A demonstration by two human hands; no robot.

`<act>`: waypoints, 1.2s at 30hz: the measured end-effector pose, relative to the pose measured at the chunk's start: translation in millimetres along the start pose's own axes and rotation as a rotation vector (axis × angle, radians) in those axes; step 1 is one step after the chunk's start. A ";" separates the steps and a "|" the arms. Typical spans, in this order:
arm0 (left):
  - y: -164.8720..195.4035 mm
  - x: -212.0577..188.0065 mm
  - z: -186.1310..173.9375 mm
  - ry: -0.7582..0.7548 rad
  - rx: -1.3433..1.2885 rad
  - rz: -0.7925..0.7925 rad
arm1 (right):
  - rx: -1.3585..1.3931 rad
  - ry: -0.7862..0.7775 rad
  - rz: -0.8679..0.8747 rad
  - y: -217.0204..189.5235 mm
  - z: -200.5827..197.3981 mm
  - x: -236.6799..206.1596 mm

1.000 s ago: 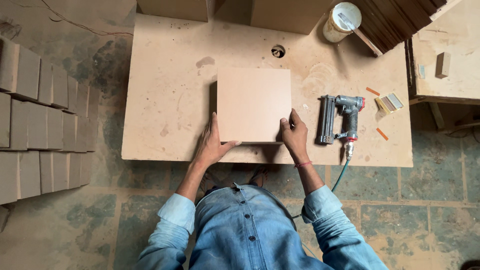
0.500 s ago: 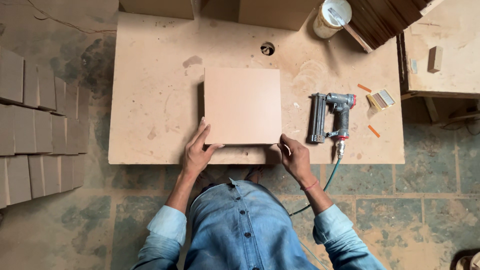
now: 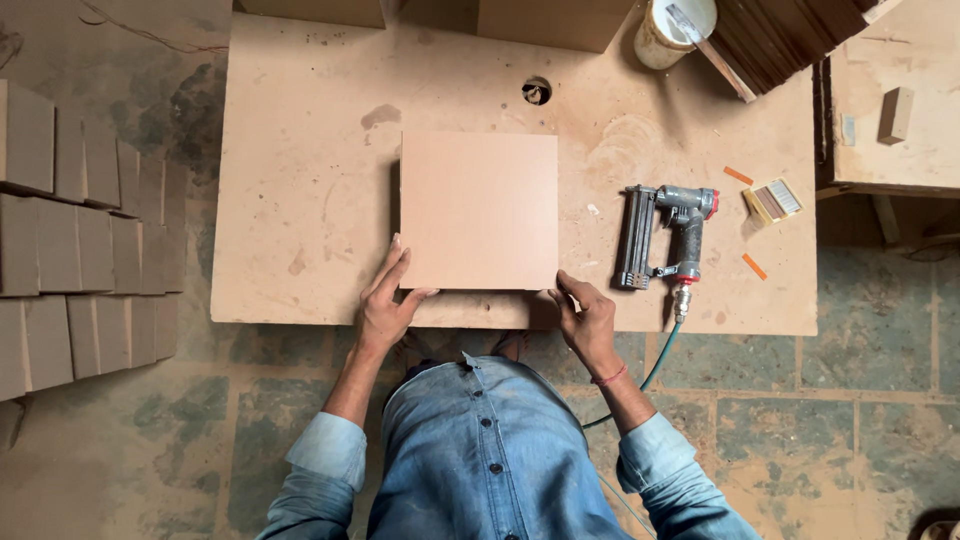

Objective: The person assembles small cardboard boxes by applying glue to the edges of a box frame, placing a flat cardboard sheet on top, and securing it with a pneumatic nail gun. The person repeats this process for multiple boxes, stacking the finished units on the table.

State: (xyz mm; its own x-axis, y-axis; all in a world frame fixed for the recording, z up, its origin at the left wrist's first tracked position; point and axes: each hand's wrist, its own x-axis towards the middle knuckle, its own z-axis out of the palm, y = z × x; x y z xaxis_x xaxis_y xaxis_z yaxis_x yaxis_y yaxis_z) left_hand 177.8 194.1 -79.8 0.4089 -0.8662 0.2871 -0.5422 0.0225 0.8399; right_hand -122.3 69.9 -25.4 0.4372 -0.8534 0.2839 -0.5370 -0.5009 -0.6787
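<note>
A square tan fibreboard box [image 3: 478, 208] rests in the middle of the low work table [image 3: 300, 200]. My left hand [image 3: 385, 298] grips its near left corner, fingers up along the left edge. My right hand [image 3: 582, 318] holds the near right corner from below the bottom edge. Both hands are closed on the box. A grey pneumatic nail gun [image 3: 665, 235] lies on the table just right of the box, its hose trailing off the near edge.
Rows of similar boxes [image 3: 80, 230] are stacked on the floor at left. A white glue tub [image 3: 672, 30] with a stick stands at the table's far right. Small nail strips [image 3: 772, 200] lie beside the gun. Dark wood strips [image 3: 790, 35] and another bench [image 3: 900, 100] are at right.
The box has shifted slightly on the table. My right hand slid from the box's right edge down to its near right corner; my left hand stays at the near left corner.
</note>
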 end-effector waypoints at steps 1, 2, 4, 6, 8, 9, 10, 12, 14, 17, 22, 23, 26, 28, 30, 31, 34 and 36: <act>-0.3 0.1 0.6 0.009 -0.005 0.009 | 0.012 0.004 0.005 0.6 0.0 0.1; -0.5 0.4 0.8 0.019 -0.010 0.018 | 0.025 0.008 0.010 1.4 0.9 0.6; -0.2 0.8 1.0 0.016 0.002 -0.002 | 0.052 -0.031 0.085 6.1 -1.8 1.9; 0.8 1.0 0.9 0.016 0.005 -0.017 | 0.053 -0.077 0.039 15.7 -10.1 4.2; 2.0 1.8 0.6 0.016 0.003 -0.018 | 0.034 -0.123 -0.128 34.9 -31.8 12.9; 3.0 1.8 0.5 0.014 0.010 -0.023 | -0.063 -0.022 -0.074 46.0 -47.3 15.4; 3.5 2.7 0.3 0.012 0.017 -0.026 | -0.159 0.080 -0.020 57.9 -63.2 18.7; 5.1 3.9 0.0 0.008 0.030 -0.025 | -0.441 0.171 0.225 81.8 -92.2 28.4; 6.5 5.2 -0.4 0.003 0.044 -0.012 | -0.544 0.227 0.154 102.2 -108.6 45.6; 8.0 5.7 -0.8 0.009 0.033 -0.017 | -0.403 0.170 0.387 113.6 -107.4 66.0; 4.3 3.8 -2.3 0.011 0.031 -0.007 | -0.120 0.071 0.634 95.3 -105.9 79.6; 2.4 2.4 -3.6 0.006 0.027 -0.002 | 0.088 0.042 0.680 89.3 -108.8 76.6; -5.2 3.6 -4.4 0.013 -0.005 0.064 | 0.433 -0.019 0.827 58.6 -117.9 68.3; -9.0 2.2 -5.0 0.022 -0.039 0.083 | 0.509 -0.069 0.890 29.8 -121.1 55.8; -11.8 2.5 -6.4 0.024 -0.046 0.090 | 0.538 -0.115 0.889 -4.4 -119.6 47.3; -12.3 2.2 -7.0 0.016 -0.039 0.085 | 0.484 -0.125 0.915 -23.5 -119.3 40.7; -12.1 3.9 -9.9 0.018 -0.040 0.102 | 0.350 -0.164 0.953 -81.6 -119.8 24.0; -10.8 4.5 -12.4 0.019 -0.047 0.108 | 0.298 -0.204 0.937 -116.9 -118.0 11.2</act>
State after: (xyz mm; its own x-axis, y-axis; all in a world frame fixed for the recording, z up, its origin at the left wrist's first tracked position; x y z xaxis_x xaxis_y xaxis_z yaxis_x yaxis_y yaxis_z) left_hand 194.5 196.2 -81.9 0.3639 -0.8479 0.3856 -0.5494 0.1389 0.8239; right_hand -139.8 101.8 136.9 0.0611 -0.8298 -0.5547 -0.5375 0.4409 -0.7188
